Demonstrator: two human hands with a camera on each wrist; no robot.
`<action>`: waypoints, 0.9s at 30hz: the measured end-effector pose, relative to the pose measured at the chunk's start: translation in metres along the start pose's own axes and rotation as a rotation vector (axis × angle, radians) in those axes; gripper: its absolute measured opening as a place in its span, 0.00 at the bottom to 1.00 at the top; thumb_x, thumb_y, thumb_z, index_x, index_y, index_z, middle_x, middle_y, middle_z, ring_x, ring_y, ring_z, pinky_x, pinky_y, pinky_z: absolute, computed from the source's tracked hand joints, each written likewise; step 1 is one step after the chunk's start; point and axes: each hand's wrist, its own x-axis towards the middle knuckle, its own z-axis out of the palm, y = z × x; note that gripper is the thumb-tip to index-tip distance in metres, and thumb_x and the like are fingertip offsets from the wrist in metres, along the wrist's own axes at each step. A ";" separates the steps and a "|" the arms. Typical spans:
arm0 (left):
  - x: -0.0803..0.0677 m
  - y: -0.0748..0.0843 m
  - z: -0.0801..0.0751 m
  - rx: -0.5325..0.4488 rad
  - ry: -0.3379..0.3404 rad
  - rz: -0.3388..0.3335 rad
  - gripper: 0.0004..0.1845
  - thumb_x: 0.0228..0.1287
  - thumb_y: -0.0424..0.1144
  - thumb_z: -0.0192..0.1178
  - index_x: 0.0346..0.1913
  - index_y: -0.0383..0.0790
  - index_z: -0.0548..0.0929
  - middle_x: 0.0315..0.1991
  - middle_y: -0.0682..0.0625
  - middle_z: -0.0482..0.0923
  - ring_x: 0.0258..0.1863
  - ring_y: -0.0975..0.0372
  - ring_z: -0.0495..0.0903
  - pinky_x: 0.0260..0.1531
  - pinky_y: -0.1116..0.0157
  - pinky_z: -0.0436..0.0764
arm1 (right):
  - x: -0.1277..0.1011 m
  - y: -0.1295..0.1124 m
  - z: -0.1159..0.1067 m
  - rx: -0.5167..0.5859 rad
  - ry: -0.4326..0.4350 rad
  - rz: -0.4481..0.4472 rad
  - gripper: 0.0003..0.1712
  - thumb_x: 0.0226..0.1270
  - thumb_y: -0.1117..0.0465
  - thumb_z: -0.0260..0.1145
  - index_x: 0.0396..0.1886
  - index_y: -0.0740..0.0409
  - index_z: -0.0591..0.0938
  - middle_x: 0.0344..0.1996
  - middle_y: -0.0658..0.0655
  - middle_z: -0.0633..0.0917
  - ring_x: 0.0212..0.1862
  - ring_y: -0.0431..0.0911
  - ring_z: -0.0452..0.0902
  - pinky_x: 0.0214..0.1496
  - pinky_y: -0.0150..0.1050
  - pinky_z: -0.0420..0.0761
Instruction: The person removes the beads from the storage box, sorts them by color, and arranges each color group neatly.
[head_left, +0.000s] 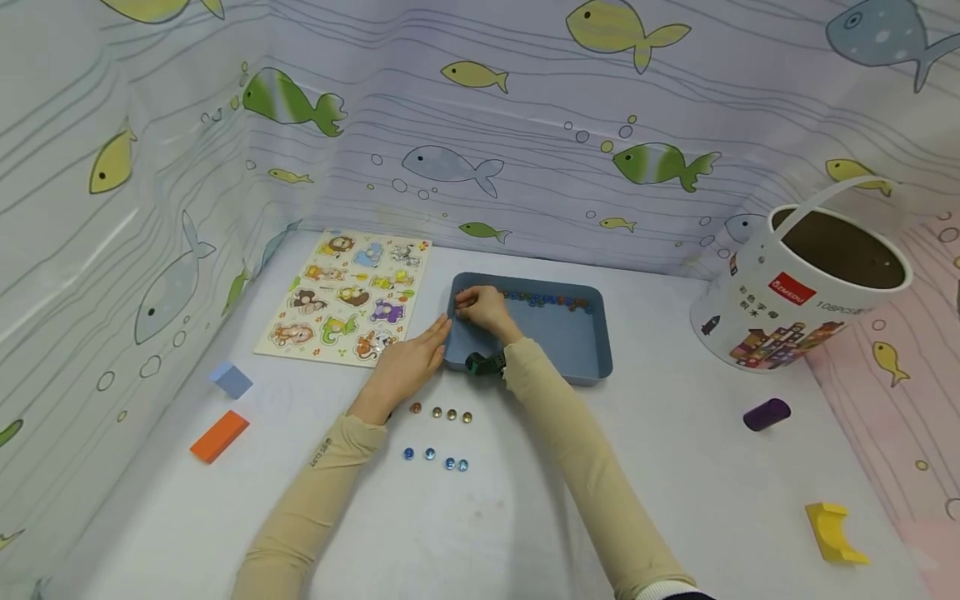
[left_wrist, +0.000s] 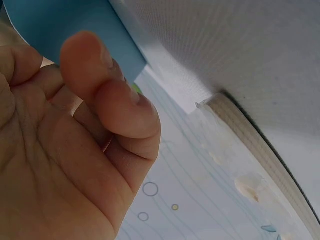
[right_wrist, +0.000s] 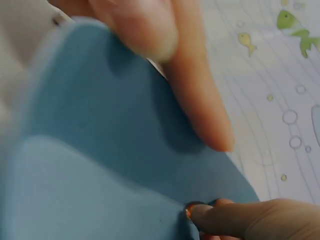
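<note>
A shallow blue-grey tray [head_left: 562, 342] lies in the middle of the table. My right hand [head_left: 487, 310] reaches into its far left corner; in the right wrist view the fingertips pinch a small orange glass bead [right_wrist: 188, 211] against the tray floor by the wall. Along the tray's far wall runs a row of colored glass beads [head_left: 551, 300], partly hidden by this hand. My left hand [head_left: 403, 368] rests against the tray's left wall with fingers extended. Nearer me lie a row of amber beads [head_left: 452, 414] and a row of blue beads [head_left: 450, 463].
An animal puzzle board [head_left: 352, 300] lies left of the tray. Farther left are a blue block [head_left: 231, 380] and an orange block [head_left: 220, 437]. At right stand a white bucket [head_left: 787, 292], a purple cylinder [head_left: 767, 414] and a yellow arch block [head_left: 832, 533]. A fish-print curtain [head_left: 540, 108] encloses the table.
</note>
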 end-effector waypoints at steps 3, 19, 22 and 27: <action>0.000 0.000 0.000 0.000 -0.003 -0.004 0.26 0.75 0.42 0.46 0.73 0.42 0.63 0.74 0.50 0.61 0.10 0.64 0.64 0.12 0.68 0.63 | -0.003 -0.002 0.001 -0.031 0.005 -0.016 0.10 0.60 0.65 0.70 0.42 0.59 0.86 0.40 0.58 0.88 0.38 0.44 0.82 0.36 0.28 0.76; 0.000 -0.001 0.001 -0.006 -0.020 -0.002 0.26 0.76 0.42 0.46 0.73 0.40 0.61 0.74 0.49 0.59 0.15 0.63 0.69 0.13 0.68 0.66 | -0.015 0.012 -0.020 0.125 -0.059 -0.004 0.16 0.68 0.55 0.65 0.52 0.55 0.85 0.53 0.56 0.84 0.50 0.49 0.80 0.49 0.39 0.80; 0.000 0.000 0.001 -0.011 -0.023 -0.003 0.26 0.76 0.42 0.46 0.73 0.41 0.61 0.74 0.49 0.59 0.17 0.60 0.74 0.14 0.68 0.68 | -0.024 0.015 -0.032 0.150 -0.069 -0.014 0.17 0.69 0.54 0.64 0.54 0.56 0.84 0.53 0.56 0.84 0.50 0.50 0.79 0.50 0.41 0.80; 0.000 0.000 0.000 -0.006 -0.007 0.000 0.26 0.75 0.42 0.47 0.73 0.41 0.63 0.74 0.49 0.60 0.19 0.59 0.77 0.14 0.67 0.69 | -0.050 0.016 -0.053 0.216 -0.085 -0.042 0.19 0.70 0.55 0.63 0.56 0.60 0.81 0.54 0.58 0.84 0.56 0.54 0.77 0.59 0.48 0.77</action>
